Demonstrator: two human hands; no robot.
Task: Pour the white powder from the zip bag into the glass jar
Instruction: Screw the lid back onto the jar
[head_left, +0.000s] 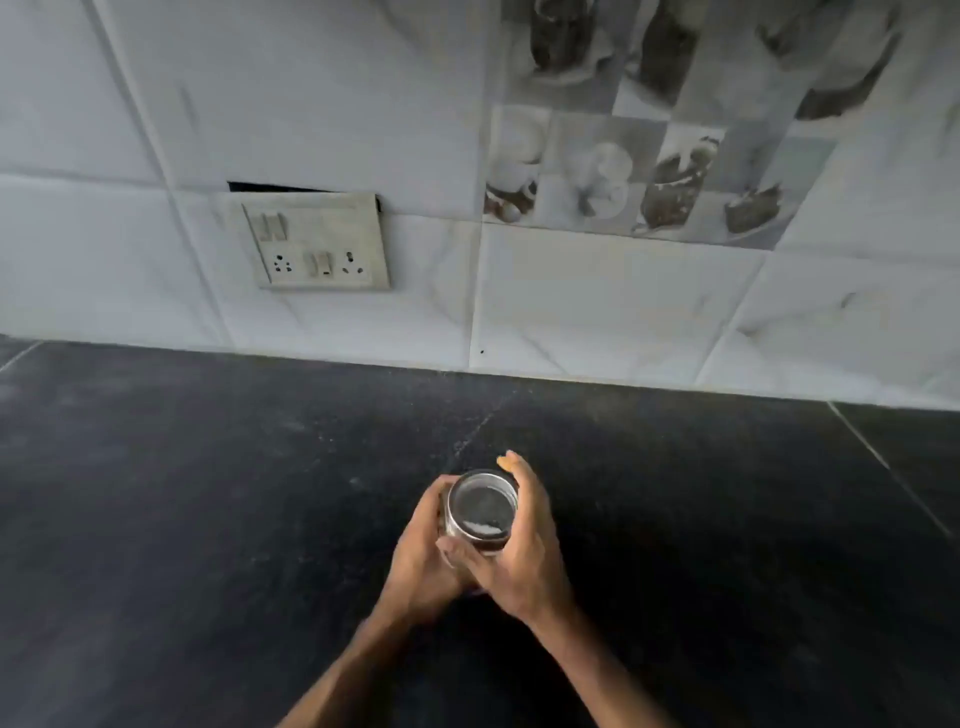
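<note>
while both hands cup it | glass jar (482, 512) upright between left hand (423, 551), right hand (519, 551) | zip bag unseen

Left hand (423, 553), right hand (519, 551) seemingly cupped.

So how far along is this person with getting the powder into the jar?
Little looks done: the glass jar has no lid on and holds only a small patch of white powder at the bottom. Right now the left hand and right hand both wrap the jar over the dark countertop. No zip bag is in view, so whether pouring has begun or finished can't be told.
</note>
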